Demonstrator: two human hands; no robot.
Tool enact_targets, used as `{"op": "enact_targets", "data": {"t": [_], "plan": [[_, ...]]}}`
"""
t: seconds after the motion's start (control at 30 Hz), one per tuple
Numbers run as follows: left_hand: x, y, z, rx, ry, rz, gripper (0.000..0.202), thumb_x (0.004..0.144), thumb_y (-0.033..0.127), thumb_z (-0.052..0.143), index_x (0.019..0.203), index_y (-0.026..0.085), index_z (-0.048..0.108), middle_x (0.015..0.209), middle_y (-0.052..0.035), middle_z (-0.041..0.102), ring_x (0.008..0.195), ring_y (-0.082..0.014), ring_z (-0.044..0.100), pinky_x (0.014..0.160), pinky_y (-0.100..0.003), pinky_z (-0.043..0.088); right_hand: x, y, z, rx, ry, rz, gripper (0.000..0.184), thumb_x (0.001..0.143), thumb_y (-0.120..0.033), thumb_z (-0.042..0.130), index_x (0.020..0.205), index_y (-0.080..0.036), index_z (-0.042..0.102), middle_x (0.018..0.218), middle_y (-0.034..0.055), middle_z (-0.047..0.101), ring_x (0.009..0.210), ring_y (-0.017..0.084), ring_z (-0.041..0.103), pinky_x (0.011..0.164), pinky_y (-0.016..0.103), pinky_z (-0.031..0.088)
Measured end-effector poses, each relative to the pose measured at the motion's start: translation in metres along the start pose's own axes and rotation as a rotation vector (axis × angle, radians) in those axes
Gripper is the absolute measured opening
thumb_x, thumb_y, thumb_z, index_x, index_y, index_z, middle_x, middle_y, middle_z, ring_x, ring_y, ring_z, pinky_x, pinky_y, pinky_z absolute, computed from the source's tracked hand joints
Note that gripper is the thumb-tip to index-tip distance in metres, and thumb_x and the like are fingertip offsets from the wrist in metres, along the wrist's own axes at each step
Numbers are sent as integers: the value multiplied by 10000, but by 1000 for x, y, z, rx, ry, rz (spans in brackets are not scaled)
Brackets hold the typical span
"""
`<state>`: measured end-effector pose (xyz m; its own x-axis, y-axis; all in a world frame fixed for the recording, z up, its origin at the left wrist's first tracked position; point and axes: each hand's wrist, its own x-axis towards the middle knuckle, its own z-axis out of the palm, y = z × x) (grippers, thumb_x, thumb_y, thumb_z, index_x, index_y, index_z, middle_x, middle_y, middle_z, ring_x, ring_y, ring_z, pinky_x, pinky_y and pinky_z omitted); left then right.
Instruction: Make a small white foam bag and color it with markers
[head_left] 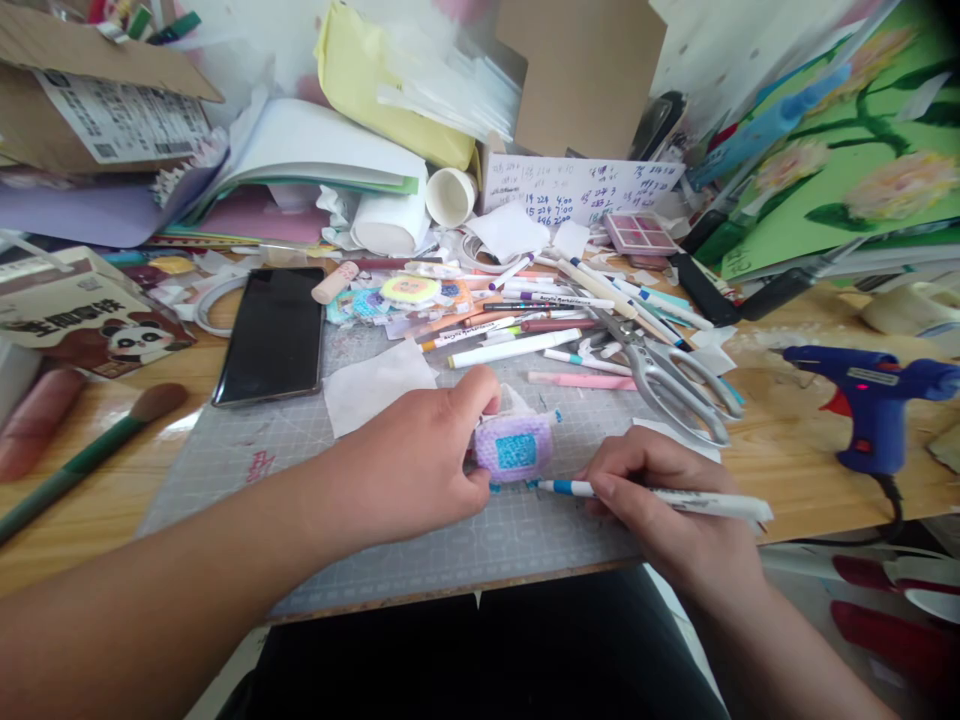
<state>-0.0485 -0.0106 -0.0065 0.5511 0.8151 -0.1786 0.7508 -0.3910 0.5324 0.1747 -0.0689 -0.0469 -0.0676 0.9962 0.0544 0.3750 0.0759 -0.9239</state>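
My left hand (442,450) pinches the left side of a small purple, bumpy-textured piece (487,450) with a blue rectangle coloured in its middle. Blue marks show along its lower edge and near its upper right corner. In my right hand (645,490) is a white marker (705,503) with a blue tip end, held like a pen. The tip points left, close to the lower right edge of the purple piece; whether it touches is too small to tell. Both hands are over a grey gridded cutting mat (405,560).
Behind the hands lie several loose markers (517,348) and silver scissors (667,375). A black phone (271,335) and white paper (379,385) are to the left, near a green-handled brush (90,460). At right stands a blue glue gun (874,400) with its cord. The mat's front edge faces my lap.
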Motion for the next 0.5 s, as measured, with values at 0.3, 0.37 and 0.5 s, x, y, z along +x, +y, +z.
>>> {"op": "enact_targets", "data": {"t": [0.3,0.37,0.5], "plan": [[2,0,1,4,20,5,278,719,204,556,911,260,363,673,69,538,579,-147,523,511,-252,333,2,4,-1,34,6,0,167,809,-235,608,647,-211,579,569,-22,563,540,136,489,498,269,366],[1,0,2,4,27,8,281,719,201,558,914,259,363,672,70,539,576,-144,524,510,-250,334,2,4,0,31,4,9,161,812,-239,609,655,-212,585,575,-22,571,537,134,488,491,266,360],[1,0,2,19,26,1,286,717,209,561,921,259,366,666,69,534,569,-147,522,505,-250,330,1,4,0,37,14,-1,162,805,-225,611,646,-215,584,573,-27,574,539,131,495,493,260,363]]}}
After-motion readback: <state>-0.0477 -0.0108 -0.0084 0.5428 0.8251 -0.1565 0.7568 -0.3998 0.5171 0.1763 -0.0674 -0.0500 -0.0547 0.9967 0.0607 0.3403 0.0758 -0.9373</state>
